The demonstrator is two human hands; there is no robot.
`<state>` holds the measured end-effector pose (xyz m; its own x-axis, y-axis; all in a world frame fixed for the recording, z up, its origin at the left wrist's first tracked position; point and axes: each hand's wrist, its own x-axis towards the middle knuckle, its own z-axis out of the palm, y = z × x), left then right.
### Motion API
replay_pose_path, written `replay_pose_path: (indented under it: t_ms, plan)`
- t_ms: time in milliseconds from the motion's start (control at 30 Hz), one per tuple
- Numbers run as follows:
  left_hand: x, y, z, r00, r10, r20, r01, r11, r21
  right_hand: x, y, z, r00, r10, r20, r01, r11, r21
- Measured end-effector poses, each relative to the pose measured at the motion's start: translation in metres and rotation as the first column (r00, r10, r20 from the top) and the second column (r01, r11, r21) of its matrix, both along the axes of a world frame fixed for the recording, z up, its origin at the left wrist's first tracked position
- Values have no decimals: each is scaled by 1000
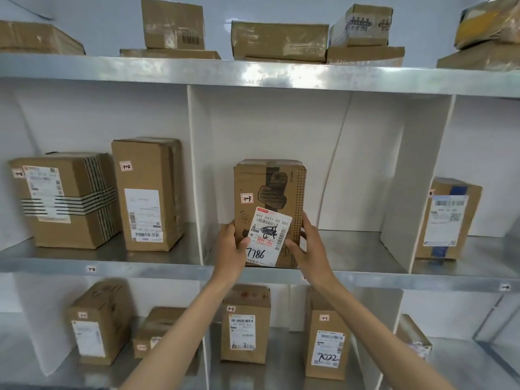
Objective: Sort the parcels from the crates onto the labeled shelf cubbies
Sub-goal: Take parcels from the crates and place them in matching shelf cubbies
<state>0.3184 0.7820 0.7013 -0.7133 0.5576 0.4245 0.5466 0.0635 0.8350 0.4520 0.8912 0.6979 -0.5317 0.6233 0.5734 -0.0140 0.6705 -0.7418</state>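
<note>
A brown cardboard parcel point(270, 192) stands upright at the front of the middle cubby on the middle shelf point(351, 249). It carries a small "1-3" tag and a white shipping label with "7786" written on it. My left hand point(232, 249) grips its lower left edge, thumb across the front. On the lower right edge my right hand point(308, 246) holds it, thumb on the label's corner. The parcel's base rests on the metal shelf near the front lip.
Two parcels tagged "1-2" point(146, 192) stand in the left cubby, one parcel point(447, 218) in the right cubby. White dividers point(197, 170) separate the cubbies. Several boxes sit on the top shelf point(278, 40) and on the lower shelf point(244, 325). Room remains right of the held parcel.
</note>
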Motion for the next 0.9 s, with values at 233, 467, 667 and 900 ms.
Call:
replay_pose_path:
  t_ms: [233, 467, 667, 900]
  plan:
    - [-20, 15, -4, 999, 45, -18, -44, 998, 34, -23, 21, -4, 1000, 4, 24, -4, 1000, 11]
    - [-28, 22, 5, 997, 78, 24, -78, 997, 17, -47, 30, -1, 996, -42, 77, 44, 999, -20]
    - [-25, 23, 1, 995, 102, -6, -101, 994, 27, -45, 28, 0, 992, -60, 112, 63, 998, -28]
    - [13, -9, 12, 983, 143, -115, -122, 978, 167, -13, 1, 6, 996, -90, 1, 90, 993, -72]
